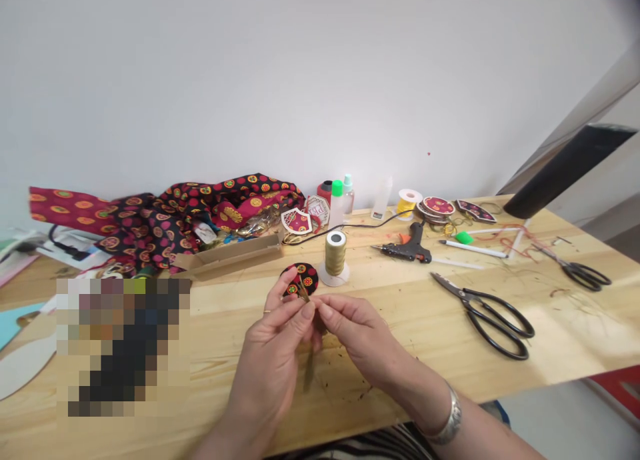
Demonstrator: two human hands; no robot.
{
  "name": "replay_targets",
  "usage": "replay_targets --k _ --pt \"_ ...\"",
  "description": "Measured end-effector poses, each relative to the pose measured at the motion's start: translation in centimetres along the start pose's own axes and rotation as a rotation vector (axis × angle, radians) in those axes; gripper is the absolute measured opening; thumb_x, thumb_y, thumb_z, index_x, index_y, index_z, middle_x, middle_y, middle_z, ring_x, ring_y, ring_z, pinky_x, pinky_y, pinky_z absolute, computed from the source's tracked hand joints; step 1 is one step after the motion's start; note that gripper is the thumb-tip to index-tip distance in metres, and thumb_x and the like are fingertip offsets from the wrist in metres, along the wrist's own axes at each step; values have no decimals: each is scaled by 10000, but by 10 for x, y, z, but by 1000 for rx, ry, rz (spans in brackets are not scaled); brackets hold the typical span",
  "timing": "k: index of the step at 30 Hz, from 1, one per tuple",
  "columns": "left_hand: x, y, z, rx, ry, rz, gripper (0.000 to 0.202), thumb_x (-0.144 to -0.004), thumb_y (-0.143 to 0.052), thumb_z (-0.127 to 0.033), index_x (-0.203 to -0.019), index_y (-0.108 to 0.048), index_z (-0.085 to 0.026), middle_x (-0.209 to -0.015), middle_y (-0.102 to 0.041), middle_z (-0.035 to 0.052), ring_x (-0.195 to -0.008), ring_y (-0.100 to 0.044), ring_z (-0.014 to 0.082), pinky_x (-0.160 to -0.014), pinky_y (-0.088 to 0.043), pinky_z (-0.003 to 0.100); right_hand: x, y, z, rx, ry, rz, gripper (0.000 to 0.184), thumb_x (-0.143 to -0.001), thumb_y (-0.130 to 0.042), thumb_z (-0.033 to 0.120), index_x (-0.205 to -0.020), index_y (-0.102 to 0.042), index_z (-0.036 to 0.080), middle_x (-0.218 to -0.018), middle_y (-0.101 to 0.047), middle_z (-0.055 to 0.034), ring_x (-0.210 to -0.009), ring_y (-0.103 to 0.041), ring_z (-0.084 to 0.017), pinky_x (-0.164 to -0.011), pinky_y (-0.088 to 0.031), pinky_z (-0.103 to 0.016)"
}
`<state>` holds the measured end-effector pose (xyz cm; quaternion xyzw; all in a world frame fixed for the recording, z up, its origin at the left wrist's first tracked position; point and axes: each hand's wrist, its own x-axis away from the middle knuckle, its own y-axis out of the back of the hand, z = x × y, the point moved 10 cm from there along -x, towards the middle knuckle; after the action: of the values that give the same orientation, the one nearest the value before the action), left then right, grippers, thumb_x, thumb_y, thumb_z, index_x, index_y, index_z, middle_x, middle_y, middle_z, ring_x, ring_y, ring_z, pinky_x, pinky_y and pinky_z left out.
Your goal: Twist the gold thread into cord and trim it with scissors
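Note:
My left hand (280,333) pinches a small round fabric-covered disc (301,278), black with red and yellow dots, holding it up over the wooden table (410,320). My right hand (350,333) meets it, fingertips pinched on a thin gold thread (306,296) at the disc's lower edge. A spool of gold thread (335,253) stands just behind the disc. A ring shows on my left hand and a silver bracelet on my right wrist.
Large black scissors (493,317) lie to the right, smaller scissors (577,270) farther right. A black glue gun (407,248), glue bottles (340,203), a yellow spool (409,203), fabric pieces (437,208), patterned cloth (165,220) and a cardboard box (230,257) sit behind.

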<state>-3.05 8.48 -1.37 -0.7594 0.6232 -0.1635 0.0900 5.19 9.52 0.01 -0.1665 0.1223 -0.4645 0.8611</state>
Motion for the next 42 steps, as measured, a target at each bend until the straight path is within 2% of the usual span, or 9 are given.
replay_targets --k 8,13,15,17,20,23,27,33,42 --pt "-1 7 8 69 26 -62 102 -680 -744 -248 -766 -762 -194 -1423 -377 8 -1220 -412 237 -937 -411 271 6 9 -12 76 -87 -46 247 -849 -562 355 -712 -617 157 -616 -544 13 -576 -448 -92 -589 -364 -226" --pt "-3 11 10 51 11 -79 137 -670 -748 -274 -783 -763 -198 -1350 -468 51 -1271 -364 266 -1054 -296 372 7 13 -15 150 -116 -52 240 -862 -535 298 -689 -621 157 -602 -553 15 -561 -466 -92 -586 -394 -233" --pt "-3 12 9 21 -11 -85 149 -676 -744 -274 -808 -764 -208 -1320 -500 58 -1280 -360 263 -1071 -267 388 7 21 -3 269 -39 -120 166 -863 -534 258 -794 -658 173 -696 -610 0 -640 -530 -111 -639 -427 -253" --pt "-3 12 6 -27 -49 -86 140 -685 -738 -278 -808 -764 -216 -1290 -522 55 -1270 -376 252 -1073 -263 381 12 31 26 472 153 -274 109 -847 -561 195 -881 -664 193 -824 -640 -16 -772 -570 -135 -733 -442 -277" --pt "-1 12 3 -104 -89 -89 111 -692 -735 -293 -773 -766 -224 -1282 -514 40 -1216 -428 241 -1039 -315 361 25 26 67 769 438 -414 92 -817 -599 115 -832 -659 183 -837 -615 -28 -837 -554 -150 -763 -437 -285" --pt "1 13 2 -170 -134 -85 102 -705 -726 -293 -791 -765 -254 -1288 -496 18 -1150 -468 218 -972 -383 329 28 7 78 941 541 -363 100 -827 -595 104 -808 -661 176 -794 -584 -29 -820 -520 -155 -733 -433 -287" --pt "4 13 -3 -297 -217 -59 113 -756 -683 -293 -840 -759 -297 -1283 -486 -5 -1067 -491 176 -905 -416 278 25 -8 77 1077 570 -305 127 -869 -546 127 -882 -659 182 -842 -588 -38 -832 -491 -165 -740 -425 -309" --pt "8 11 -13 -484 -286 -50 139 -783 -651 -318 -873 -757 -319 -1278 -471 -3 -917 -506 154 -887 -420 296 23 -14 77 1194 585 -304 121 -891 -518 163 -907 -638 171 -829 -604 -43 -806 -479 -179 -711 -410 -333" --pt "11 11 -15 -557 -324 -54 140 -792 -640 -314 -862 -754 -355 -1269 -472 -16 -955 -475 180 -909 -401 338 20 -12 73 1289 552 -316 119 -877 -526 154 -813 -625 172 -819 -621 -39 -789 -475 -187 -698 -390 -345"
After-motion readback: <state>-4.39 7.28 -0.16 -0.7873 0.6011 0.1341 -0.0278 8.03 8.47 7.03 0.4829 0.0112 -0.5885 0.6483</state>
